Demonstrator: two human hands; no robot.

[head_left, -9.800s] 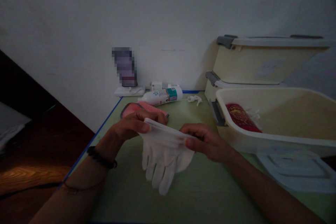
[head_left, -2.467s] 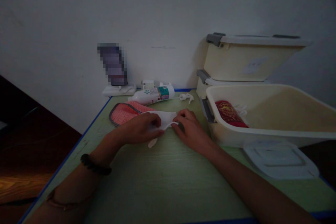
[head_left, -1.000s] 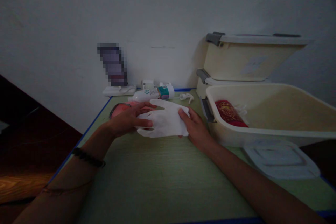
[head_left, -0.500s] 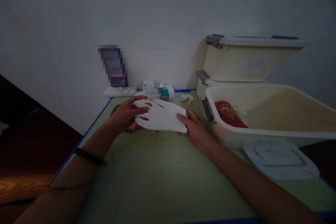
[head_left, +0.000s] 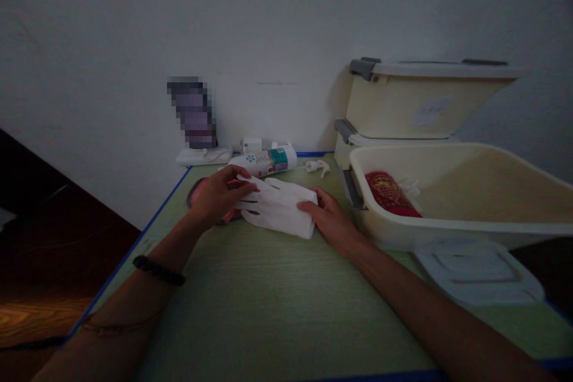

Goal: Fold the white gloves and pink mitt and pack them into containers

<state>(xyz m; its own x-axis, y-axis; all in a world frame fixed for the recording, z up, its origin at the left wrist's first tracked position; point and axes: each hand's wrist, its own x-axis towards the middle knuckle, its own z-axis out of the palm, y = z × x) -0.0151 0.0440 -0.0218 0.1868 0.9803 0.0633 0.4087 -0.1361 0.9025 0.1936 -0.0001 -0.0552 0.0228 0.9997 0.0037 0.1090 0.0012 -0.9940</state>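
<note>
A thin white glove [head_left: 282, 208] is stretched between my two hands above the table, its fingers toward the left and its cuff toward the right. My left hand [head_left: 222, 192] pinches the finger end of it. At the cuff, my right hand [head_left: 330, 213] grips with the thumb on top and the fingers underneath. Partly hidden behind my left hand lies a pink and dark item [head_left: 197, 190], whose kind I cannot make out. Just beyond the glove, a white bottle with a green label [head_left: 268, 159] lies on its side.
A white pump head [head_left: 317, 167] lies right of the bottle. At the left back, a phone [head_left: 197, 113] stands on a white base [head_left: 203, 156]. On the right, an open cream bin [head_left: 447, 227] holds a red packet [head_left: 389, 194]; a stacked bin [head_left: 403, 107] and a pale lid [head_left: 483, 271] are near it.
The glove's cuff end has dipped lower and the glove now slants down to the right. My left hand has shifted slightly, showing more of the pink item behind it.
</note>
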